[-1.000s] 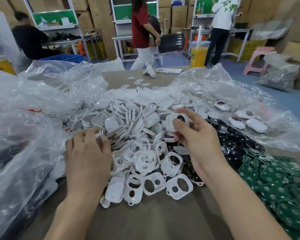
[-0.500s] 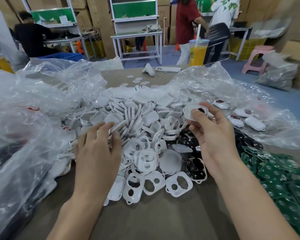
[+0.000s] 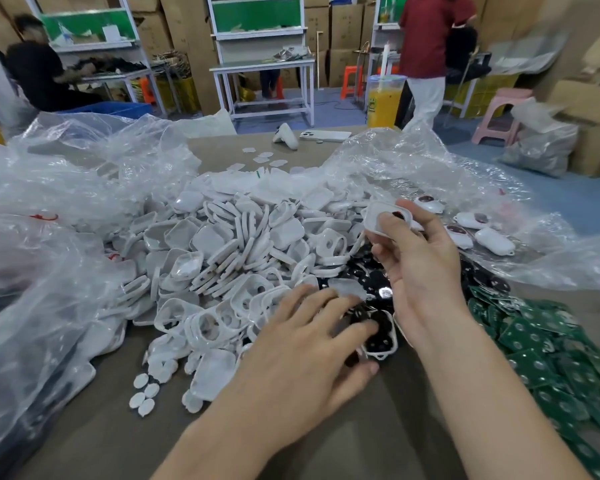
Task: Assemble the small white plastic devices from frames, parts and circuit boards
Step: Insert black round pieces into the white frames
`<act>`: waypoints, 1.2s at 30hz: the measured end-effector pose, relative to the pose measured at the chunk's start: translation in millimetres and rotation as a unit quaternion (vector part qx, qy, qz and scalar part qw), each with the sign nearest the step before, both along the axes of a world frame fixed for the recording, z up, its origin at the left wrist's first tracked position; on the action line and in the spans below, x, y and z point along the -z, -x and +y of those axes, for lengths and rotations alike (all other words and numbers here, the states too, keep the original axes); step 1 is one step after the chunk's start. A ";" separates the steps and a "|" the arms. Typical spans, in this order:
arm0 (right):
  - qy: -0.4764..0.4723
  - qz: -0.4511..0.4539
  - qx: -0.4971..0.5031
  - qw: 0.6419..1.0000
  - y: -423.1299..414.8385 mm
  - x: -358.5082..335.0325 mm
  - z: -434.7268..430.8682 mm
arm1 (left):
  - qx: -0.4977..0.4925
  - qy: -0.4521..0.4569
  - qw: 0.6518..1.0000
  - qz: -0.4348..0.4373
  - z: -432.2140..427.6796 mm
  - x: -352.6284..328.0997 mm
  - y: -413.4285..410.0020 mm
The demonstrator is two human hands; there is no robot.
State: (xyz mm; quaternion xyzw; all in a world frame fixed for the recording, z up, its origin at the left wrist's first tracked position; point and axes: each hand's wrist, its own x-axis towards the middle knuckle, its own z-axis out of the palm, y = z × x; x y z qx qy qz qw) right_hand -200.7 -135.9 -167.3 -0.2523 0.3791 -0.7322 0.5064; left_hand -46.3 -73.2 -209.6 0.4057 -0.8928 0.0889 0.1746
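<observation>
The right hand pinches a white device shell at the edge of the heap of white frames. The left hand, fingers spread loose, rests on black parts (green circuit boards lie just right).

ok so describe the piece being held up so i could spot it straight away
Find the big heap of white plastic parts in the middle of the table, then the right hand raised at the heap's right edge. The white frame pinched in its grip is the one: it alone is lifted off the pile, with a dark insert showing.
</observation>
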 end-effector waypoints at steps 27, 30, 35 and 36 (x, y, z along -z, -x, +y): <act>-0.018 0.280 -0.123 0.952 11.0 21.1 69.3 | -0.129 0.098 0.986 0.043 -21.4 6.2 -19.8; -0.015 0.392 -0.178 0.903 18.7 34.0 100.1 | -0.139 0.113 0.983 0.033 -27.2 6.9 -6.7; 0.035 0.575 -0.186 0.796 18.4 41.4 111.7 | -0.162 0.116 0.980 0.017 -33.4 7.0 2.2; 0.040 0.587 -0.183 0.788 17.0 41.0 112.5 | -0.160 0.120 0.980 0.023 -32.8 7.3 2.5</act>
